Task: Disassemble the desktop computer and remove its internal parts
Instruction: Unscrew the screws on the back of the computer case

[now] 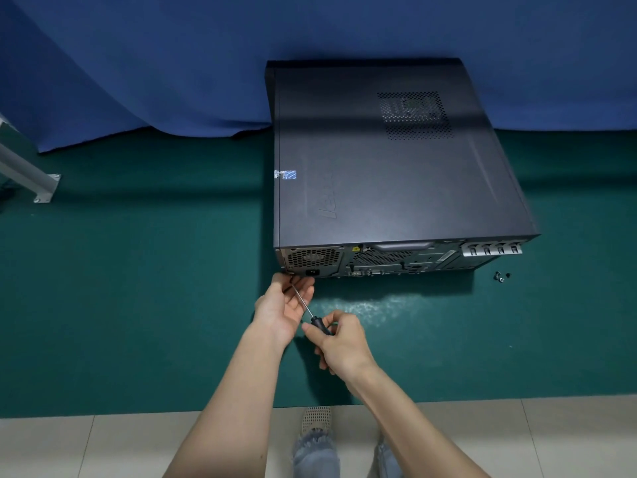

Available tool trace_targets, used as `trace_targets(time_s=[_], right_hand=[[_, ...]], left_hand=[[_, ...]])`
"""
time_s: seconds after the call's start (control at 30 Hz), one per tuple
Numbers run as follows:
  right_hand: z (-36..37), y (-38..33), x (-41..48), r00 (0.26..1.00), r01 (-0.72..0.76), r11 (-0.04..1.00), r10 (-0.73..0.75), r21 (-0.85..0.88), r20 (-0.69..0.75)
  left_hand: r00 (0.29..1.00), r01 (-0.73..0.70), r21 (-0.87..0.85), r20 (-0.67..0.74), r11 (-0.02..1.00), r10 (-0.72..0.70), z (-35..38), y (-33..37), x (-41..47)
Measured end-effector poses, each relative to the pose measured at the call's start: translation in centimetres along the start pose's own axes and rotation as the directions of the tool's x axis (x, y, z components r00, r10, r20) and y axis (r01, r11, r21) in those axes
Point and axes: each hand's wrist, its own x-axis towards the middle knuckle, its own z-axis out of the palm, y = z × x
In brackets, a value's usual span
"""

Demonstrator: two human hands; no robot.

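The right hand grip wraps the screwdriver handle; left hand grip seemingly pinches its tip

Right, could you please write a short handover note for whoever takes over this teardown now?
Right hand grips the screwdriver handle; left hand steadies its shaft, tip at the lower left corner of the rear panel of the computer case.
Case lies on its side on the green mat, side cover on.
Done: a few loose screws lie on the mat by the case's right rear corner.
Left: finish this screw, lift the cover, remove the internal parts.
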Motion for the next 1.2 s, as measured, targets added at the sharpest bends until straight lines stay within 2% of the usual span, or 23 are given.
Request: trace_targets(time_s=[0.13, 0.2, 0.27, 0.37, 0.47, 0.53, 0.63, 0.7, 0.8, 0.9, 0.97, 1.1, 1.2], right_hand=[[-1.3, 1.4, -0.5, 1.0, -0.022, 1.0, 0.022, 0.001, -0.02], [-2.1, 2.3, -0.8, 0.995, -0.021, 0.999, 0.025, 0.049, -0.095], [-3.0, 2.8, -1.0, 0.974, -0.021, 0.976, 0.068, 0.216, -0.215], [-5.1, 2.7, -1.0, 0.917, 0.015, 0.855, 0.194, 0.518, -0.347], [-8.1, 2.2, -0.5, 0.892, 0.032, 0.771, 0.266, 0.636, -0.366], [-10.5, 2.1, -0.2, 0.891, 0.034, 0.759, 0.271, 0.65, -0.363], [-14.2, 2.6, 0.1, 0.905, 0.033, 0.755, 0.256, 0.655, -0.341], [-16.7, 3.2, 0.5, 0.906, 0.062, 0.768, 0.225, 0.637, -0.36], [-20.7, 4.0, 1.7, 0.841, 0.113, 0.83, 0.213, 0.546, -0.497], [-25.3, 4.6, 3.7, 0.7, 0.079, 0.938, 0.189, 0.338, -0.688], [-27.7, 4.7, 5.0, 0.639, 0.012, 0.977, 0.155, 0.211, -0.753], [-28.9, 4.6, 7.2, 0.656, -0.057, 0.993, 0.112, 0.099, -0.747], [-28.6, 4.7, 8.1, 0.652, -0.054, 0.991, 0.125, 0.119, -0.748]], left_hand=[[0.998, -0.056, 0.081, 0.003, 0.995, 0.056, -0.5, -0.7, -0.5], [0.994, -0.112, 0.235, 0.013, 0.966, 0.112, -0.5, -1.9, -1.0], [0.984, -0.176, 0.441, 0.063, 0.88, 0.165, 0.1, -3.6, -1.7], [0.952, -0.307, 0.691, 0.223, 0.655, 0.211, 2.0, -6.7, -2.7], [0.862, -0.501, 0.797, 0.427, 0.336, 0.273, 4.5, -9.6, -3.5], [0.783, -0.6, 0.792, 0.552, 0.114, 0.287, 6.1, -11.3, -3.9], [0.696, -0.679, 0.73, 0.675, -0.08, 0.245, 8.4, -13.6, -4.0], [0.665, -0.706, 0.687, 0.727, -0.172, 0.174, 9.7, -15.0, -3.8], [0.698, -0.686, 0.703, 0.709, -0.188, 0.103, 11.0, -16.8, -3.3], [0.751, -0.622, 0.762, 0.646, -0.18, 0.139, 11.0, -17.1, -2.5], [0.77, -0.579, 0.792, 0.609, -0.195, 0.192, 10.7, -16.8, -2.0], [0.795, -0.525, 0.835, 0.551, -0.169, 0.255, 10.2, -15.9, -1.4], [0.813, -0.503, 0.855, 0.518, -0.127, 0.264, 9.9, -15.5, -1.2]])
